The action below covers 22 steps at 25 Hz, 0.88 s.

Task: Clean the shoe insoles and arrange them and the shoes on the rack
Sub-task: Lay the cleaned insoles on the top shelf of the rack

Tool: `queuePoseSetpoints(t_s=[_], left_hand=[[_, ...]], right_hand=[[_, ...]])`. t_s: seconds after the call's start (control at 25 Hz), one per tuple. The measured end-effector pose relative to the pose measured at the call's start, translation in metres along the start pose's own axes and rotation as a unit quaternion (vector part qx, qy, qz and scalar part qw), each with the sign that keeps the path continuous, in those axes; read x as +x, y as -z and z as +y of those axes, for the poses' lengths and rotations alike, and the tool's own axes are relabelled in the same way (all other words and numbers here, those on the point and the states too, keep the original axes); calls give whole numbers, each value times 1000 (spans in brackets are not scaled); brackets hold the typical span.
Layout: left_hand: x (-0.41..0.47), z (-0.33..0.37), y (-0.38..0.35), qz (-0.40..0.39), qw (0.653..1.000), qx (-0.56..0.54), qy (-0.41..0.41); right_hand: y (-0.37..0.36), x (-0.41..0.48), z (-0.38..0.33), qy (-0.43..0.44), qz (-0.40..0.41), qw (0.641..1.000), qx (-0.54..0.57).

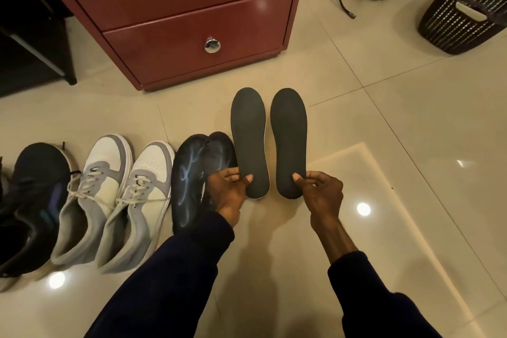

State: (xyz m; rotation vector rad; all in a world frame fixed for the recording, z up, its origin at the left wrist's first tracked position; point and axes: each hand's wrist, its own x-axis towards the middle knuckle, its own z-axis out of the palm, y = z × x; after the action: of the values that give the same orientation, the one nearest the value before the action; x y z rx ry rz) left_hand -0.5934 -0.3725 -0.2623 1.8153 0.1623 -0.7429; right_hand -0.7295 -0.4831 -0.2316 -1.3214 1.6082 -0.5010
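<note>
You are over a glossy beige tiled floor (411, 118), with a red-brown drawer chest (192, 22) at the top centre of the frame and a dark woven basket (463, 8) at the upper right. A row of shoes runs along the left: a black sneaker (30, 200), a pair of white-and-grey sneakers (109, 195), then a pair of black shoes (197, 173) just beside your left wrist.

In the middle of the frame you hold two dark insoles side by side, close but apart. Your left hand (230, 189) pinches the heel end of the left insole (248, 140), thumb on top and fingers curled beneath. Your right hand (319, 189) pinches the heel of the right insole (288, 140) the same way.

Each insole runs lengthwise up the frame, heel toward you and toe toward the drawer chest, top face up. You cannot tell whether the toe ends rest on the floor.

They look thin, light and flexible, so expect the toe end to droop when held by the heel alone. The matte top should not slip. For wiping, I would support one under the arch or lay it flat.
</note>
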Motion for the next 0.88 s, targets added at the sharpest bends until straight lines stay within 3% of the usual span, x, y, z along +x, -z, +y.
queuePoseSetpoints(t_s=[0.2, 0.56, 0.88], left_hand=[[-32, 63, 37, 14, 999, -25, 33], [-167, 248, 186, 107, 989, -70, 76], [-149, 346, 332, 148, 976, -133, 83]], right_hand=[[17, -31, -63, -14, -44, 999, -14], [74, -189, -255, -24, -158, 985, -65], [-28, -299, -385, -12, -233, 967, -100]])
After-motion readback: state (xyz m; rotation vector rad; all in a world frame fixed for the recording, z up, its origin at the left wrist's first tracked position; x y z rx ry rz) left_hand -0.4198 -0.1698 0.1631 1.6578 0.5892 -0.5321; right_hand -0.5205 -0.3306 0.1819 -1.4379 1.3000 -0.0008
